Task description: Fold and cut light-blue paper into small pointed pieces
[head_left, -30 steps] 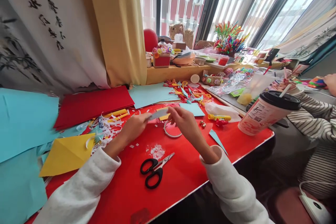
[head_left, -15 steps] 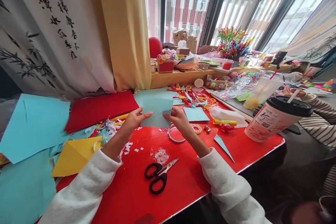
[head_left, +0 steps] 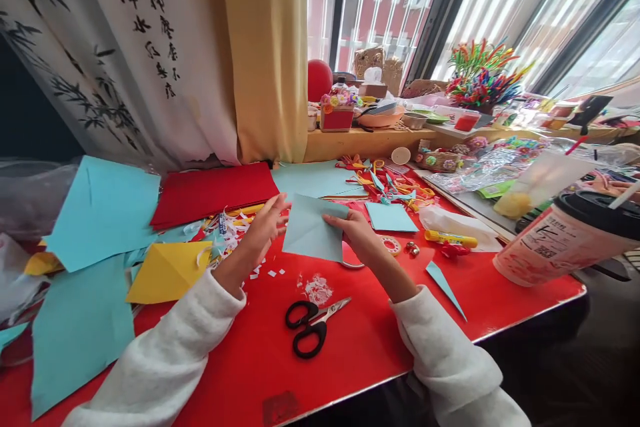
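A light blue square of paper (head_left: 313, 230) with faint creases is held up above the red table by my right hand (head_left: 357, 230), thumb on its face and the other fingers behind it. Just left of the paper is my left hand (head_left: 265, 230), its fingers spread and holding nothing. Below both hands lie black-handled scissors (head_left: 315, 325), blades slightly apart, beside a small heap of white paper bits (head_left: 318, 289). Right of my right hand rest a stack of blue paper squares (head_left: 391, 217), a roll of tape (head_left: 391, 245) and a narrow blue paper triangle (head_left: 447, 290).
Dark red paper (head_left: 215, 192), large blue sheets (head_left: 103, 213) and a yellow folded paper (head_left: 170, 271) cover the left side. On the right stand a lidded drink cup (head_left: 560, 240) and a yellow glue stick (head_left: 451, 239). Colourful scraps (head_left: 400, 183) lie at the back.
My left hand has let go of the blue paper and moved off to its left, fingers spreading. The right hand keeps hold of the paper, which is now tilted. The view has shifted left.
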The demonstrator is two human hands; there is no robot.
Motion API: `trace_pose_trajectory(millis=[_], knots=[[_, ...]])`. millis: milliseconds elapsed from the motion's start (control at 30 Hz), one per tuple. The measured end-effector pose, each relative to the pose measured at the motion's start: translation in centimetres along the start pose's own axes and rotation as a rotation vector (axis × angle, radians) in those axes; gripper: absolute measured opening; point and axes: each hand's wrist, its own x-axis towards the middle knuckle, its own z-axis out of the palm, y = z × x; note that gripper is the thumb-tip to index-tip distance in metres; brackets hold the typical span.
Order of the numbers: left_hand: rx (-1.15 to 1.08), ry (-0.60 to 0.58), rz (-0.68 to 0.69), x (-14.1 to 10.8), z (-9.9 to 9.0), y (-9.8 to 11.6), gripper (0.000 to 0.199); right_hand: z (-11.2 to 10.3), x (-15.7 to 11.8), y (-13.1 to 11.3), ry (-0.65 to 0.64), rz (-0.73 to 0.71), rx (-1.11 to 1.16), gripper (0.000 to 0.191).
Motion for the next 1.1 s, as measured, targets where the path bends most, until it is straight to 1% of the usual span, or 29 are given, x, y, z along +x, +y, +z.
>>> trace_pose_trajectory(millis=[67, 100, 133, 167, 233, 300, 367, 433, 533, 600, 667, 733, 767, 833, 900, 933, 967, 1033, 1067, 1100], knots=[[-0.065, -0.067, -0.128, -0.8, 0.1, -0.6, 0.050, 0.2, -0.2, 0.0, -0.047, 0.033, -0.050, 0.032], [-0.096, -0.090, -0.150, -1.2, 0.2, -1.0, 0.050, 0.3, -0.3, -0.1, -0.083, 0.040, -0.046, 0.033], [-0.136, -0.081, -0.140, -1.7, 0.4, -1.3, 0.048, 0.5, -0.4, -0.3, -0.113, 0.035, -0.017, 0.035], [-0.188, -0.038, -0.108, -2.1, 0.6, -1.6, 0.045, 0.7, -0.6, -0.5, -0.134, 0.024, 0.031, 0.036], [-0.291, 0.091, -0.024, -2.9, 1.1, -2.0, 0.041, 1.2, -0.9, -0.7, -0.168, 0.001, 0.141, 0.038], [-0.316, 0.185, 0.057, -3.4, 1.5, -2.1, 0.041, 1.7, -1.1, -0.6, -0.221, -0.007, 0.202, 0.043], [-0.221, 0.204, 0.147, -3.7, 1.7, -2.0, 0.040, 2.1, -1.2, -0.2, -0.253, -0.021, 0.212, 0.039], [-0.026, 0.177, 0.232, -3.9, 1.6, -1.9, 0.039, 2.5, -1.2, 0.5, -0.213, -0.051, 0.218, 0.030], [0.338, 0.098, 0.332, -4.1, 1.4, -1.8, 0.052, 2.9, -1.2, 1.1, -0.134, -0.048, 0.247, 0.026], [0.524, 0.061, 0.384, -4.2, 1.3, -2.0, 0.061, 3.0, -1.2, 1.2, -0.129, -0.048, 0.267, 0.029], [0.642, 0.019, 0.419, -4.2, 1.4, -2.2, 0.064, 3.0, -1.2, 1.1, -0.128, -0.057, 0.269, 0.034], [0.723, -0.049, 0.443, -4.2, 1.6, -2.2, 0.062, 2.9, -1.1, 1.0, -0.105, -0.082, 0.232, 0.034], [0.761, -0.087, 0.443, -4.2, 1.7, -2.0, 0.059, 2.8, -1.1, 1.1, -0.086, -0.104, 0.201, 0.032], [0.810, -0.161, 0.400, -4.3, 1.7, -1.3, 0.053, 2.4, -1.0, 1.1, -0.036, -0.159, 0.142, 0.027], [0.789, -0.183, 0.323, -4.3, 1.5, -0.4, 0.046, 2.1, -1.1, 1.2, -0.003, -0.178, 0.110, 0.025], [0.741, -0.152, 0.296, -4.2, 1.4, 0.1, 0.041, 2.0, -1.1, 1.2, -0.002, -0.172, 0.099, 0.025], [0.674, -0.095, 0.287, -4.1, 1.2, 0.4, 0.037, 2.0, -1.2, 1.2, -0.017, -0.159, 0.090, 0.026], [0.515, 0.018, 0.273, -3.9, 1.1, 0.7, 0.037, 2.3, -1.4, 1.3, -0.084, -0.135, 0.063, 0.027], [0.435, 0.039, 0.247, -3.8, 1.1, 0.7, 0.038, 2.5, -1.5, 1.4, -0.115, -0.132, 0.037, 0.027], [0.360, 0.035, 0.210, -3.6, 1.0, 0.5, 0.039, 2.7, -1.6, 1.5, -0.131, -0.137, 0.002, 0.026]])
